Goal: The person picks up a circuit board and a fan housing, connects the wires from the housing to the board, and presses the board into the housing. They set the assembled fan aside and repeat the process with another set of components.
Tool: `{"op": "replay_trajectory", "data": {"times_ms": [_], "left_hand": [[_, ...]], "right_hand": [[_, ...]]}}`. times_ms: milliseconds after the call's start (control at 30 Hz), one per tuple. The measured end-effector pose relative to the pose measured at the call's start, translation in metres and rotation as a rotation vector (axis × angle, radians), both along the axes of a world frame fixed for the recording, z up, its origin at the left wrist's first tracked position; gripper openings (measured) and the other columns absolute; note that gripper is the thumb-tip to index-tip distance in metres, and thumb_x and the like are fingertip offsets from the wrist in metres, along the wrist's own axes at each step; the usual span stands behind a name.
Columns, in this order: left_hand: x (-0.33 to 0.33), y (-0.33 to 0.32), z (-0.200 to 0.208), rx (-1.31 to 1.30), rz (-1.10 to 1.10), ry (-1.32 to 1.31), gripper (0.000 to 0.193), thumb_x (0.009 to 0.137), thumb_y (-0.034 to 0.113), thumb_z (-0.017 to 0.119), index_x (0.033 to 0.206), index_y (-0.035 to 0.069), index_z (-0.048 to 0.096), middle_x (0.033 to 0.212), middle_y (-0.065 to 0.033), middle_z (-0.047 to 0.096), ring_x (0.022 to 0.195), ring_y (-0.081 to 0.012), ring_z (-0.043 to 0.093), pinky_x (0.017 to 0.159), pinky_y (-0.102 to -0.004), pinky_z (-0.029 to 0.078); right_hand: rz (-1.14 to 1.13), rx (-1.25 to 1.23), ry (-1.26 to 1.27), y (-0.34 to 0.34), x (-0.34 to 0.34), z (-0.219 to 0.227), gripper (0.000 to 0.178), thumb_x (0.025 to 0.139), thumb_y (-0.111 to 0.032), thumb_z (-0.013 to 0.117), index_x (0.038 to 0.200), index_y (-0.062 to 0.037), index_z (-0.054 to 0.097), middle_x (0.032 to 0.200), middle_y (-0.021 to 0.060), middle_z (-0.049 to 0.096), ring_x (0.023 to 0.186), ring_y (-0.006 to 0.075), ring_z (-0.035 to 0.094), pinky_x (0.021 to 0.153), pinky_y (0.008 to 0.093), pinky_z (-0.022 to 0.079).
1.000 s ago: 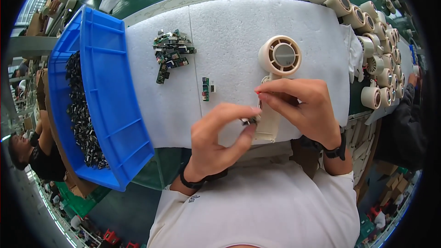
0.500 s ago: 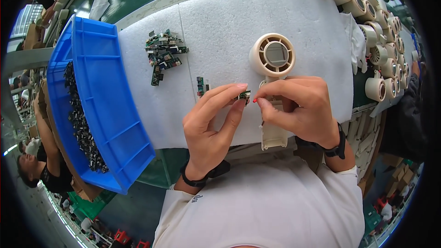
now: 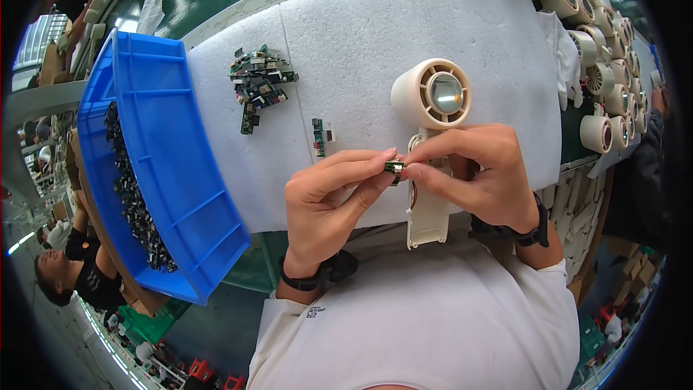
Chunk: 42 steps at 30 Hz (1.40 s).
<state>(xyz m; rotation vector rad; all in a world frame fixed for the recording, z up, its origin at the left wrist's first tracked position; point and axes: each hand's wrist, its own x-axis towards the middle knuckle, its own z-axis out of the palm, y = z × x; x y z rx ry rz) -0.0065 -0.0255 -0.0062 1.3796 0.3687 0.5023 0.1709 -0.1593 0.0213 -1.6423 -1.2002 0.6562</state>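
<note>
My left hand (image 3: 323, 198) pinches a small green circuit board (image 3: 394, 168) between thumb and fingertips. Thumb and forefinger of my right hand (image 3: 480, 173) meet at the board's right end, closed on a small red wire plug that they now mostly hide; whether it sits in the board cannot be made out. Below my right hand lies a cream handheld fan (image 3: 411, 97), its round head pointing away from me and its opened handle (image 3: 429, 222) toward me. Thin wires (image 3: 413, 195) run along the handle's left edge. Another circuit board (image 3: 319, 139) rests on the white foam sheet (image 3: 346, 36).
A heap of circuit boards (image 3: 261, 87) lies at the foam's left. Beside it stands a tilted blue bin (image 3: 173, 152) holding many dark small parts (image 3: 137, 209). Rows of cream fan heads (image 3: 595, 133) and a white glove (image 3: 563, 58) border the right side. Other people sit nearby.
My right hand has brought the red plug left and down against the board, closing the gap between my hands. The fan has shifted and turned slightly.
</note>
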Motion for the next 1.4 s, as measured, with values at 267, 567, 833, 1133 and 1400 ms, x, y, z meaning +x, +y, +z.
{"op": "replay_trajectory", "data": {"times_ms": [267, 567, 833, 1133, 1400], "left_hand": [[-0.001, 0.008, 0.001, -0.139, -0.108, -0.025, 0.034, 0.089, -0.017, 0.065, 0.119, -0.002, 0.073, 0.114, -0.0174, 0.071, 0.102, -0.0195, 0.070, 0.086, -0.0275, 0.058], [-0.004, 0.006, -0.004, 0.055, -0.093, -0.009, 0.034, 0.088, -0.018, 0.065, 0.117, -0.003, 0.073, 0.115, -0.0188, 0.070, 0.102, -0.0206, 0.070, 0.087, -0.0285, 0.058], [-0.001, 0.001, -0.005, -0.003, -0.033, -0.051, 0.034, 0.090, -0.017, 0.063, 0.121, -0.004, 0.070, 0.118, -0.0171, 0.069, 0.105, -0.0213, 0.070, 0.093, -0.0304, 0.059], [0.001, 0.000, -0.001, -0.003, 0.006, 0.011, 0.030, 0.092, -0.012, 0.066, 0.121, -0.006, 0.070, 0.114, -0.0191, 0.070, 0.100, -0.0208, 0.070, 0.087, -0.0301, 0.059], [-0.001, -0.005, -0.002, 0.029, 0.049, 0.005, 0.030, 0.092, -0.012, 0.065, 0.121, -0.005, 0.070, 0.114, -0.0187, 0.070, 0.102, -0.0206, 0.070, 0.087, -0.0298, 0.059]], "right_hand": [[0.006, 0.079, 0.136, -0.001, 0.000, -0.010, 0.012, 0.084, -0.006, 0.082, 0.095, -0.0058, 0.077, 0.074, 0.0035, 0.073, 0.052, 0.0029, 0.058, 0.044, 0.0192, 0.036], [0.011, 0.092, 0.095, 0.000, 0.001, -0.014, 0.013, 0.084, -0.005, 0.081, 0.096, -0.0057, 0.076, 0.076, 0.0041, 0.073, 0.051, 0.0027, 0.057, 0.044, 0.0199, 0.036], [-0.045, 0.076, -0.088, -0.008, -0.007, -0.003, 0.017, 0.081, -0.005, 0.083, 0.095, -0.0094, 0.077, 0.069, 0.0006, 0.068, 0.049, 0.0042, 0.052, 0.045, 0.0218, 0.035], [0.271, 0.185, -0.479, -0.013, 0.000, -0.001, 0.025, 0.072, -0.005, 0.083, 0.095, -0.0136, 0.078, 0.058, -0.0014, 0.053, 0.045, 0.0146, 0.048, 0.044, 0.0304, 0.032], [-0.133, 0.056, -0.140, -0.011, -0.015, -0.001, 0.020, 0.078, 0.000, 0.080, 0.095, -0.0104, 0.078, 0.064, -0.0020, 0.059, 0.052, 0.0079, 0.053, 0.047, 0.0249, 0.038]]}}
